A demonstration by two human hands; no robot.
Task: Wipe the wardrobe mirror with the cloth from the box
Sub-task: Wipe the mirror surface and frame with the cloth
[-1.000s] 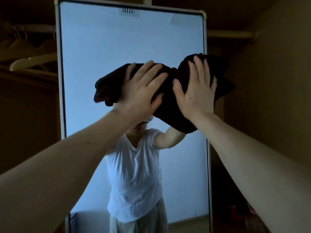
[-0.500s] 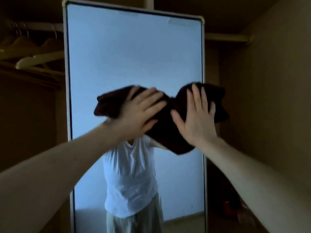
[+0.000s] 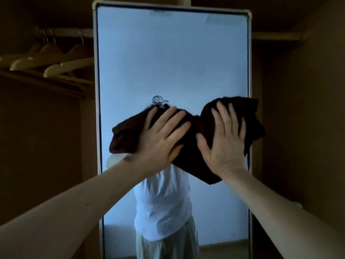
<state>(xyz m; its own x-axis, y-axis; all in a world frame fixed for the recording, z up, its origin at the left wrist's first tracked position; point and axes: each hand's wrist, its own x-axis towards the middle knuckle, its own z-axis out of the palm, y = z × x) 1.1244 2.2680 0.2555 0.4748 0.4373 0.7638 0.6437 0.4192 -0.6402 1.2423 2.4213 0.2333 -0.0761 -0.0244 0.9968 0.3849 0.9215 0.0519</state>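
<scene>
The left hand [image 3: 162, 139] and right hand [image 3: 222, 144] — 2 flat palms, fingers straight, gripping nothing — press the dark cloth [image 3: 127, 137] against the mirror [image 3: 168, 53] at mid-height. Wiping seems under way; the lower glass is likely left to do, and how clean the upper part is cannot be judged.

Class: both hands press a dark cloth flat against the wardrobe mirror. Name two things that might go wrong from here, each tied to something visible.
1. The left hand and right hand press the dark cloth with straight fingers, gripping nothing. Its lower corner hangs loose, so it may slip and drop.
2. The cloth's right end overhangs the pale frame of the mirror, where it might snag, or the right hand might slide off the glass.
</scene>
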